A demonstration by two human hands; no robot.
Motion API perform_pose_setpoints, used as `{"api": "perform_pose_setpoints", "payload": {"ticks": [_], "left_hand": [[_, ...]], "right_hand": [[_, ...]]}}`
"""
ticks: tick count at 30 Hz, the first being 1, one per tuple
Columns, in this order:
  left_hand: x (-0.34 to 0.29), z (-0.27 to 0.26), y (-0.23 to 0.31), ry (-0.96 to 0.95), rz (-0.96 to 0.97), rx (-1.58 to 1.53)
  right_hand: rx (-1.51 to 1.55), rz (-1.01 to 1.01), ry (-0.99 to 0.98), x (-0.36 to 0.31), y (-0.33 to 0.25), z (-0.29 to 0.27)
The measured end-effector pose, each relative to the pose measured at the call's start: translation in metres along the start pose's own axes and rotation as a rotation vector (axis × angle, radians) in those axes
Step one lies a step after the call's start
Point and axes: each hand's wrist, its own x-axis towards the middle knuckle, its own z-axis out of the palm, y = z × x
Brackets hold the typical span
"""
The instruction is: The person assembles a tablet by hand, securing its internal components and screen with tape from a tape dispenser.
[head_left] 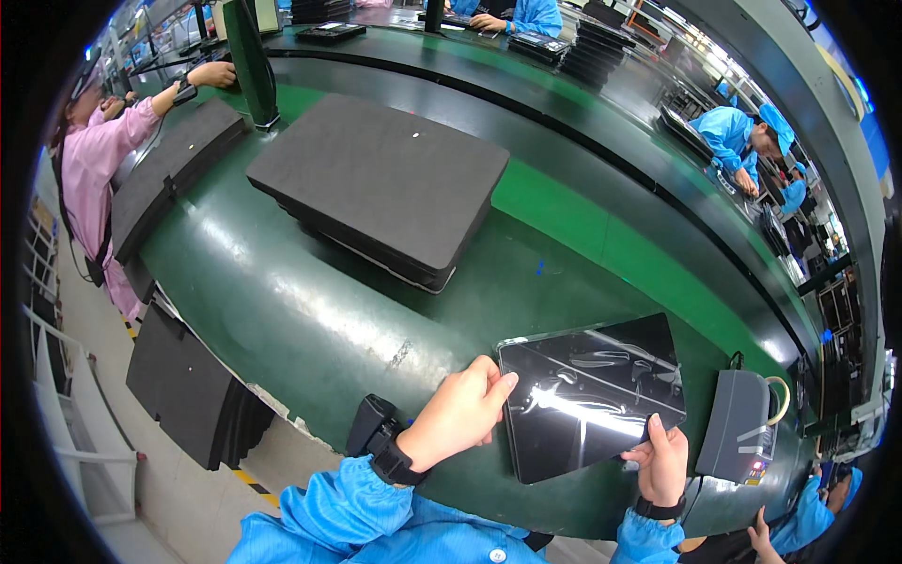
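A flat black tablet-like panel (592, 404) with a glossy face is held tilted above the green workbench, near its front edge. Clear film covers it, with wrinkles toward its far side and a bright glare across the middle. My left hand (460, 414) is closed in a pinch at the panel's left edge, thumb along the rim. At the near right edge my right hand (661, 461) grips the panel, its thumb on the face and its fingers partly hidden underneath. Both wrists wear black bands; a black box-shaped device (372, 421) sits at the left one.
A stack of dark foam sheets (385, 174) lies on the green bench (282, 310) ahead. A grey tape dispenser (736, 423) stands right of the panel. More foam sheets (193, 385) hang off the left edge. Co-workers in pink (108, 155) and blue (728, 136) work nearby.
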Motion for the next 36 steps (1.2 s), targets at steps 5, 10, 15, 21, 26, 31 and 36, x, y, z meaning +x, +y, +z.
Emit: {"api": "perform_pose_setpoints", "payload": {"ticks": [5,10,15,21,26,31,36], "left_hand": [[0.002,0.001,-0.002,0.0,-0.009,0.015],[0.006,0.012,0.002,0.027,-0.003,-0.001],[0.0,0.004,0.006,0.033,-0.047,0.001],[0.003,0.014,0.011,0.131,-0.052,0.135],[0.005,0.017,0.007,0.294,0.153,0.347],[0.013,0.019,0.022,0.282,0.181,0.325],[0.035,0.029,0.039,0.26,0.204,0.349]], "right_hand": [[-0.341,0.084,-0.038,-0.004,-0.019,0.005],[-0.827,0.219,-0.072,-0.003,-0.044,-0.007],[-0.885,-0.421,0.256,0.038,-0.052,-0.024],[-0.948,-0.355,0.013,0.067,-0.027,-0.02],[-0.911,-0.434,0.041,0.06,-0.027,-0.02],[-0.688,-0.267,-0.026,0.055,-0.024,-0.034],[-0.541,-0.243,-0.025,0.045,-0.016,-0.053]]}}
